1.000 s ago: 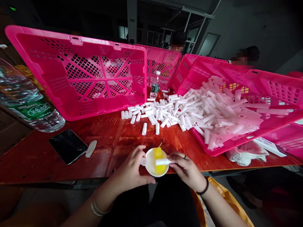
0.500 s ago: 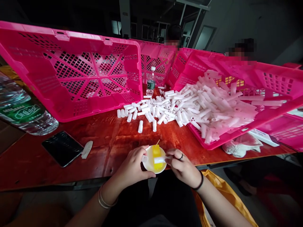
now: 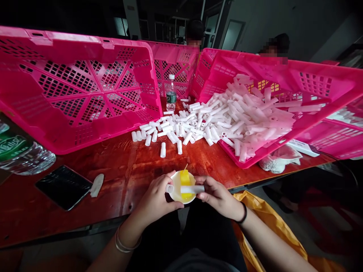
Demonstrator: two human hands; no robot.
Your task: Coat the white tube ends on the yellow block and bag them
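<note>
A small whitish bowl is held low at the table's front edge, with my left hand closed around its left side. Between the left fingers a short white tube also shows, its open end facing me. In the bowl is a bright yellow block, perhaps a sponge, with a thin stick-like bit poking up at its top. My right hand pinches the right end of another white tube. That tube lies level across the bowl, in front of the yellow block; I cannot tell whether they touch.
Many white tubes spill from a tipped pink crate onto the red-brown table. Another pink crate stands left, near a small water bottle. A phone and a large bottle lie left. Two people are beyond.
The right fingers have shifted on their tube, and more of its length shows past the bowl's right side. My left hand keeps its hold. The camera view has swung slightly right.
</note>
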